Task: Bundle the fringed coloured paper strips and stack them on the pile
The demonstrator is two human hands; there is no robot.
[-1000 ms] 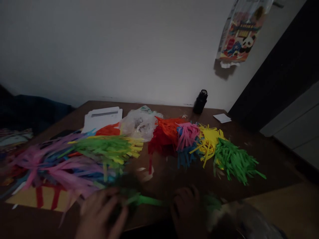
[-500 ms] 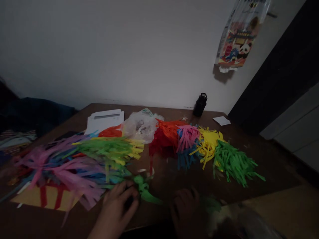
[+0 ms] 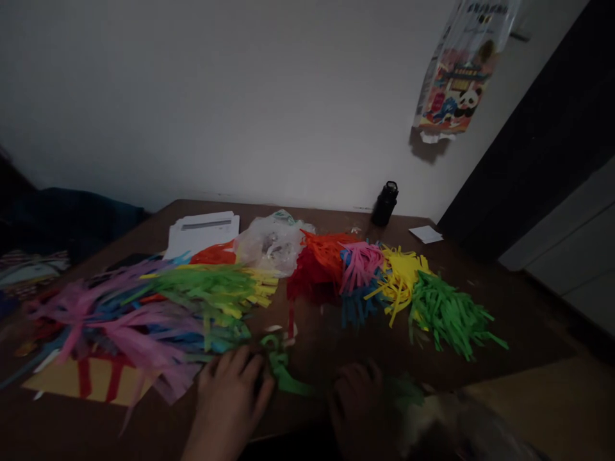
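My left hand (image 3: 235,390) is closed at the table's front, fingers curled down by a green tissue paper tassel (image 3: 291,382). The tassel's middle is a narrow strip running across to my right hand (image 3: 355,397), which is dim but also closed round it. Loose green fringe (image 3: 406,389) shows beyond my right hand. Close behind my left fingers, one end of the green paper loops up. Just past it lies a pale ring-like piece (image 3: 289,335), too blurred to name. What sits inside each grip is hidden by the fingers.
Pink, blue and light green tassels (image 3: 206,285) pile at left over a yellow card (image 3: 62,381). Red, orange, pink, yellow and green tassels (image 3: 446,317) run along the right. Behind are papers (image 3: 204,230), a plastic bag (image 3: 273,240) and a black bottle (image 3: 385,203).
My left hand has shifted slightly right and its fingers have curled further over the green paper. The paper's loop beside it has changed shape. My right hand stays nearly where it was.
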